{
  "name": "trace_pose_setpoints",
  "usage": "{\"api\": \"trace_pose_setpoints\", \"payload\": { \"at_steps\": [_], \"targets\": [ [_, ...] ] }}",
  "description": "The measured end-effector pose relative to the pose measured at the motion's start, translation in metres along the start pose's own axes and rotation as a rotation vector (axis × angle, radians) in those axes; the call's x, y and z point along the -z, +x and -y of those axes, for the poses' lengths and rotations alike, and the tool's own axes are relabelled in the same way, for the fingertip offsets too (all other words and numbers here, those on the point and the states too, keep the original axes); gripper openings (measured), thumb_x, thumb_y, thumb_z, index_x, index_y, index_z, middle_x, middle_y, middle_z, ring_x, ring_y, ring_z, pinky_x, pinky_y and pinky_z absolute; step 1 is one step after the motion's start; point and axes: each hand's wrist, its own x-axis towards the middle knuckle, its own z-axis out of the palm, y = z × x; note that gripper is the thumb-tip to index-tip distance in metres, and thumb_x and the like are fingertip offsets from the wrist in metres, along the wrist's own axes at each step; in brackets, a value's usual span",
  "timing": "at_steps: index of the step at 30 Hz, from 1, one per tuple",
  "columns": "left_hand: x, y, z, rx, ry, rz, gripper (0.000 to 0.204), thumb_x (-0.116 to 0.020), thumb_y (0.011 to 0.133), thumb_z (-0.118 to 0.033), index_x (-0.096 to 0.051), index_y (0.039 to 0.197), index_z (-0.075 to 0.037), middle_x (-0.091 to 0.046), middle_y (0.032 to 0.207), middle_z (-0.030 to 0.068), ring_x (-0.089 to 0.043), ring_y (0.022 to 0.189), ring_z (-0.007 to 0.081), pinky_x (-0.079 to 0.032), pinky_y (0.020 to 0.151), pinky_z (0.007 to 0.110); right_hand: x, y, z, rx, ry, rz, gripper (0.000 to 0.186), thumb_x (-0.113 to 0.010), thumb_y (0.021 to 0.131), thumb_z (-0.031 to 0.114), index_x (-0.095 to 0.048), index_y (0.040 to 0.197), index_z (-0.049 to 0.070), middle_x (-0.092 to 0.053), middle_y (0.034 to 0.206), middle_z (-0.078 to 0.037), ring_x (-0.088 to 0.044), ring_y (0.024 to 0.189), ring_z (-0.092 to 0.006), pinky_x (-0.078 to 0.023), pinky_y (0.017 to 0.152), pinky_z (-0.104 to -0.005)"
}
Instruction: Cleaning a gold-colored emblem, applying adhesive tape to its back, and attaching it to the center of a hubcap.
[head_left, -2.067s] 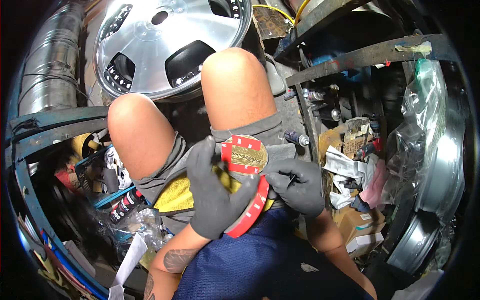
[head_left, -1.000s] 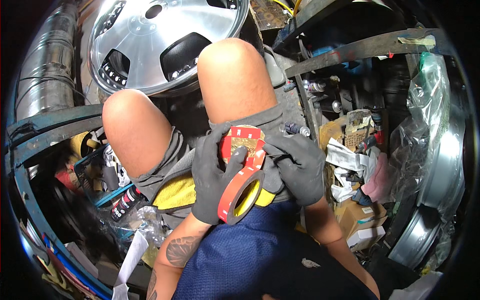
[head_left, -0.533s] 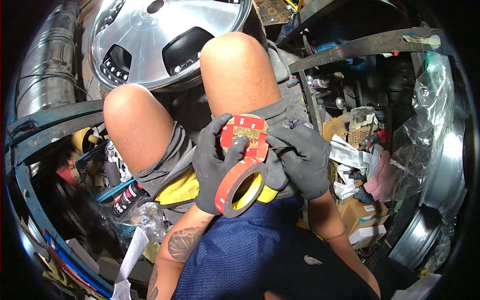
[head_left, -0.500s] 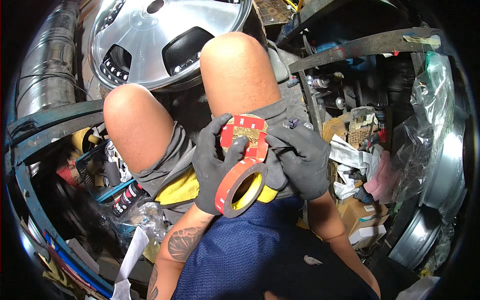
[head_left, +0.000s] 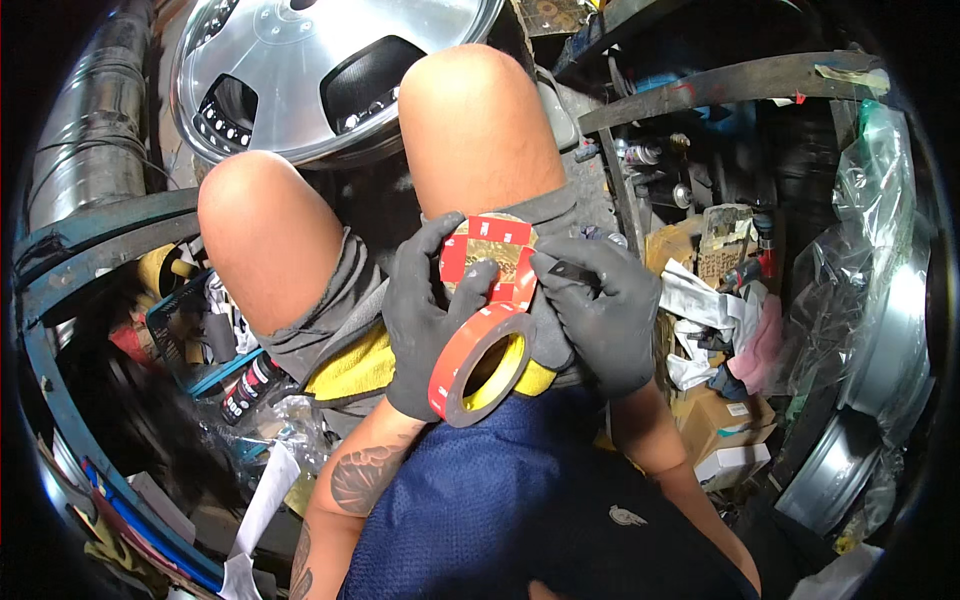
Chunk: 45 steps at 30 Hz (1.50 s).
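Observation:
My left hand (head_left: 420, 320), in a dark grey glove, grips a round gold-coloured disc (head_left: 492, 246) between thumb and fingers. Strips of red-backed double-sided tape lie along the disc's edges. From its lower right side a strip runs down to the tape roll (head_left: 456, 358), which has a yellow core and rests against my left wrist. My right hand (head_left: 606, 315), gloved alike, pinches a small dark blade (head_left: 572, 272) close to the disc's right edge. Its fingertips are at the tape there; whether they touch it I cannot tell.
A polished wheel (head_left: 290, 85) lies beyond my knees. On the left are a blue metal frame (head_left: 45, 345) and a black spray can (head_left: 252, 388). Rags (head_left: 700, 305), cardboard boxes (head_left: 722, 420) and plastic-wrapped rims (head_left: 835, 475) crowd the right, below a dark metal bar (head_left: 740, 82).
The dark blade in my right hand now shows more plainly as that hand has turned slightly. The disc and roll stay in nearly the same place; the view has shifted a little.

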Motion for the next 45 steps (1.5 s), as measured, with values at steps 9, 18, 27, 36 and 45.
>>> {"api": "trace_pose_setpoints", "payload": {
  "at_steps": [9, 18, 27, 36, 45],
  "targets": [
    [0.000, 0.001, 0.002, 0.006, 0.010, 0.004, 0.049, -0.077, 0.086, -0.018, -0.059, 0.129, -0.002, -0.064, 0.118, 0.0157, -0.063, 0.104, 0.0288, -0.052, 0.091, 0.040, 0.007, 0.008, 0.001, 0.026, -0.035, 0.092, 0.030, -0.078, 0.083, 0.003, -0.070, 0.111, 0.002, -0.073, 0.096, -0.014, -0.072, 0.084, -0.0239, -0.056, 0.076, -0.0328],
    [-0.001, 0.001, 0.006, 0.004, -0.062, -0.004, 0.048, -0.078, 0.087, -0.018, -0.059, 0.129, -0.002, -0.064, 0.118, 0.0157, -0.064, 0.104, 0.0284, -0.052, 0.091, 0.039, 0.005, 0.029, -0.003, -0.252, 0.236, 0.124, 0.040, -0.082, 0.082, 0.009, -0.059, 0.113, -0.002, -0.065, 0.095, -0.005, -0.059, 0.087, -0.0094, -0.050, 0.074, -0.0247],
    [-0.001, 0.002, -0.001, 0.018, -0.006, 0.018, 0.045, -0.077, 0.088, -0.016, -0.058, 0.127, -0.001, -0.065, 0.116, 0.0167, -0.065, 0.106, 0.0249, -0.053, 0.093, 0.037, 0.005, 0.021, -0.003, -0.210, 0.072, 0.132, 0.042, -0.083, 0.084, 0.025, -0.060, 0.110, 0.001, -0.071, 0.092, -0.014, -0.071, 0.085, -0.0217, -0.055, 0.074, -0.0369],
    [0.039, -0.035, -0.037, 0.376, -0.275, 0.070, 0.049, -0.064, 0.093, -0.013, -0.047, 0.137, 0.002, -0.060, 0.124, 0.0168, -0.062, 0.109, 0.0224, -0.051, 0.097, 0.036, 0.014, 0.016, -0.003, -0.049, -0.222, 0.184, 0.051, -0.086, 0.080, 0.033, -0.060, 0.114, 0.005, -0.070, 0.091, -0.016, -0.071, 0.081, -0.0328, -0.054, 0.073, -0.0418],
    [0.043, -0.046, -0.066, 0.392, -0.276, 0.553, 0.071, -0.075, 0.089, -0.011, -0.040, 0.149, -0.002, -0.073, 0.098, 0.0101, -0.067, 0.088, 0.0112, -0.055, 0.080, 0.030, 0.020, 0.013, 0.007, 0.043, -0.426, 0.311, 0.041, -0.081, 0.084, 0.034, -0.063, 0.112, 0.011, -0.071, 0.095, -0.016, -0.070, 0.082, -0.0363, -0.053, 0.070, -0.0447]
  ]
}}
